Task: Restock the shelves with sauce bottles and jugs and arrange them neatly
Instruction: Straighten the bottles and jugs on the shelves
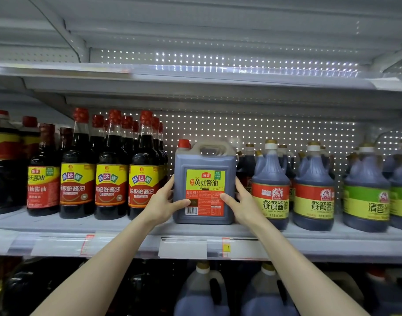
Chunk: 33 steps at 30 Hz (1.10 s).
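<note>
A person is standing before a store shelf, both arms reaching forward, and is holding a square soy sauce jug with a red cap and a yellow and red label. The left hand is pressing against the jug's left side with the thumb across its front; the right hand is mirroring it on the right, so the jug is clasped between the two palms. The jug is sitting upright on the middle shelf, close to the front lip, label facing out. It appears to be placed and only being squared up. On its left, tall sauce bottles are standing in tidy rows, just beside it; on its right, round-shouldered bottles are crowding near the right hand. Room behind the jug appears to be open toward the perforated back panel, so it could slide deeper. Sideways room is looking tight. The upper shelf is showing no stock, so restocking is likely far from finished.
</note>
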Motion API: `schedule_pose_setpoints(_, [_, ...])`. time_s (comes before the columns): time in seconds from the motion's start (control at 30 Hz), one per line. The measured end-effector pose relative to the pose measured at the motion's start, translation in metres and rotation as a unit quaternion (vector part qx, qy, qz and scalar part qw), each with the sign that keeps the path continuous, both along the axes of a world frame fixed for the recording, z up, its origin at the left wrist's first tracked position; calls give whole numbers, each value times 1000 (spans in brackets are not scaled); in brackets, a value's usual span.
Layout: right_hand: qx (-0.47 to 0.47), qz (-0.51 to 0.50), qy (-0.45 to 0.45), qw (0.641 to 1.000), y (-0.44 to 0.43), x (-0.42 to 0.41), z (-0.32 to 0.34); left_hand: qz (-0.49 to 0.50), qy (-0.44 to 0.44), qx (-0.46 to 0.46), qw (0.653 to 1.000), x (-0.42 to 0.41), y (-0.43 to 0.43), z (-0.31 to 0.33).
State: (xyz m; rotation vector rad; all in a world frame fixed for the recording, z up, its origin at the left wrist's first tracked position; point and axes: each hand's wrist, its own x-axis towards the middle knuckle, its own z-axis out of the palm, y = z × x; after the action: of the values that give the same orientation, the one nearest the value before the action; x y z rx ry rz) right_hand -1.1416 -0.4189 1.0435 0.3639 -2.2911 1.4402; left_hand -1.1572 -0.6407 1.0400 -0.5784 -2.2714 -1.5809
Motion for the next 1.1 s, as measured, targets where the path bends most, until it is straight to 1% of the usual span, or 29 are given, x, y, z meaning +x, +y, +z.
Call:
schedule_pose_setpoints(0.13, [-6,7,-4,1000,-1,-5,0,-1,-3,-2,1000,-3,1,1])
schedule_pose_setpoints(0.63, [22,-6,-3,1000,-1,-17,-3,-12,-3,13,1000,-14,1,-4])
schedule_pose_setpoints(1.1, [6,2,-10,1000,1,-24,-6,-2,8,10,1000,-11,3,-4])
